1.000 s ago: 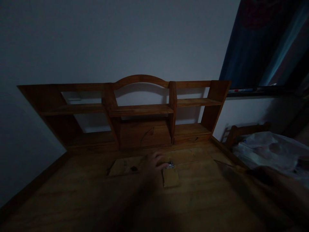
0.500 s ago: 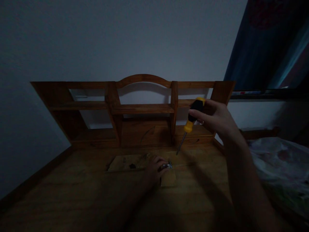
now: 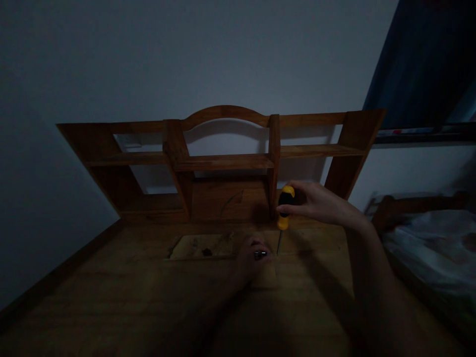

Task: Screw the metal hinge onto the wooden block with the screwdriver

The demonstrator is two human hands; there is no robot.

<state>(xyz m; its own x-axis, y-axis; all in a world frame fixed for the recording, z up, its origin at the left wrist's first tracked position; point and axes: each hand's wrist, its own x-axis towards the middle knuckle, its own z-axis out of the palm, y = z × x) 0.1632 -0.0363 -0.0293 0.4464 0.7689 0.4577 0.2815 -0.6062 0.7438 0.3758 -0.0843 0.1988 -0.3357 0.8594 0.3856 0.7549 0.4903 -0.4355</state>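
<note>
The room is dim. My left hand (image 3: 248,260) rests on the wooden desk (image 3: 111,297) with its fingers pinched round a small shiny metal fitting (image 3: 261,254), on top of a small wooden block (image 3: 268,271). My right hand (image 3: 320,202) grips a screwdriver (image 3: 283,210) by its yellow and black handle. The tool stands nearly upright, its tip pointing down at the desk just right of the metal fitting. A flat wooden board (image 3: 199,246) lies on the desk to the left of my left hand.
A wooden shelf unit (image 3: 223,161) with an arched top stands at the back of the desk against a pale wall. A raised edge runs along the desk's left side. At the right are a bed with pale bedding (image 3: 431,248) and a dark curtain (image 3: 427,64).
My right hand came into view with the screwdriver and lowered it from shelf height to just beside the metal fitting. My left hand stayed on the fitting.
</note>
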